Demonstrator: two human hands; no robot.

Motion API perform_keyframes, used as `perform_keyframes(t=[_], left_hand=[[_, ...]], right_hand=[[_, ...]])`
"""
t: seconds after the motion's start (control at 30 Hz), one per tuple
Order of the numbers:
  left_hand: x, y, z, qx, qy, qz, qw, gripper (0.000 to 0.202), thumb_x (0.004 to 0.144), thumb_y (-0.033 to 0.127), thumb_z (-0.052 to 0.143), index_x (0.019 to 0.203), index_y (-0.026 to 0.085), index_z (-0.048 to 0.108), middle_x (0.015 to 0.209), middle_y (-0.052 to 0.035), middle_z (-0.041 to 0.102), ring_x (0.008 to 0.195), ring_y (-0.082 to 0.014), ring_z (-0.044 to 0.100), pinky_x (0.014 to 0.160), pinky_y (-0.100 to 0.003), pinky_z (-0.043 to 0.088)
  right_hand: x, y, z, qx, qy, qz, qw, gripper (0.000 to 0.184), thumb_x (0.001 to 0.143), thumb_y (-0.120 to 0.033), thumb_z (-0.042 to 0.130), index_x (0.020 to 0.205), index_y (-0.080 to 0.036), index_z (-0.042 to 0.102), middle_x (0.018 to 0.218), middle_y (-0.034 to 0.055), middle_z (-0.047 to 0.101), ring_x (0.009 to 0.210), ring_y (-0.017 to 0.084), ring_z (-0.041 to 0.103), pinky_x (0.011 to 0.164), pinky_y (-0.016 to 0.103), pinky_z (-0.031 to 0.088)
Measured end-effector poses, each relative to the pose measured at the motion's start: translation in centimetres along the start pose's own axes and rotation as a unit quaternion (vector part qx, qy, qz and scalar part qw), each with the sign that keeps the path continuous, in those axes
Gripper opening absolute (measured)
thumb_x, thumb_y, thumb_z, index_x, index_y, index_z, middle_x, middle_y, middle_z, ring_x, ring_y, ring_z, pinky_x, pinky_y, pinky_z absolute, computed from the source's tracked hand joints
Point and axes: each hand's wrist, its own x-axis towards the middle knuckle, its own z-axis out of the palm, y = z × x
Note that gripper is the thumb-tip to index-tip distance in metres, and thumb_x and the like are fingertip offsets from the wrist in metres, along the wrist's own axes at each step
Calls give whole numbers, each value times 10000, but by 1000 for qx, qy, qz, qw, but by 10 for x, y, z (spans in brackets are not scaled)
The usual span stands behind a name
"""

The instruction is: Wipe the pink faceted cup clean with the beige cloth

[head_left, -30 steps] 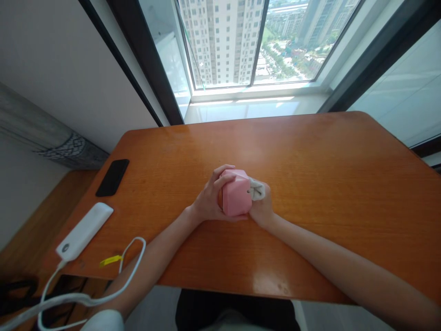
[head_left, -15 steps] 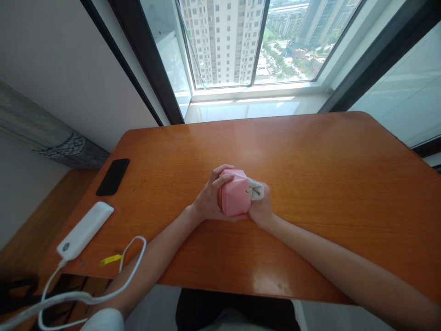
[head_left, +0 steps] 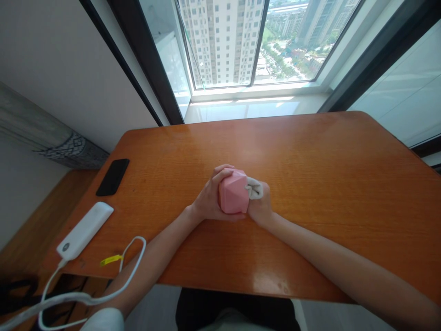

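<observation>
A pink faceted block [head_left: 233, 197] stands on the orange wooden table [head_left: 310, 184] near its middle. My left hand [head_left: 210, 200] wraps round the block's left side, with the fingers curled over its top. My right hand [head_left: 260, 209] is closed on a small white cloth [head_left: 254, 189] and presses it against the block's right side. Most of the cloth is hidden by the hand and the block.
A black phone [head_left: 112, 177] lies at the table's left edge. Nearer me, a white power bank [head_left: 84, 231] with a white cable [head_left: 131, 266] and a yellow tag [head_left: 110, 260]. A window sill and glass lie beyond the far edge.
The pink block has turned slightly in my left hand, showing a more angled face. The white cloth in my right hand has shifted a little up its right side.
</observation>
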Motion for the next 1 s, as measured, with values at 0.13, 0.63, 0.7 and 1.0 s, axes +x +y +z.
perform_keyframes(t=[0.13,0.63,0.7,1.0], left_hand=[[-9,-1,3,-175,-42,-116,977,1316,678,723,1007,1702,289,302,1459,-184,623,1259,-374,710,1093,-563,612],[-7,2,1,-162,-31,-135,977,1215,751,755,933,1691,277,331,1443,-172,627,1236,-360,715,1082,-537,600],[-8,5,1,-257,-55,-191,946,1120,832,794,841,1681,265,338,1400,-163,675,1180,-346,749,1022,-506,624],[-6,-3,3,-165,-39,-82,982,1466,708,860,923,1807,406,66,1866,-238,148,1568,-465,523,1257,-674,481]], right_hand=[[-4,4,-8,-94,-18,-178,979,245,933,-254,675,691,-227,642,719,17,701,531,112,491,511,246,397],[-3,6,-7,-117,-29,-167,979,268,972,-283,643,711,-221,657,719,13,679,559,116,507,529,238,403],[-2,7,-13,-177,-61,-260,947,290,1000,-289,649,719,-219,672,729,31,690,556,109,500,526,239,382],[0,6,-2,-23,8,-48,999,342,1052,-431,625,779,-231,675,714,9,670,609,147,604,568,254,501]])
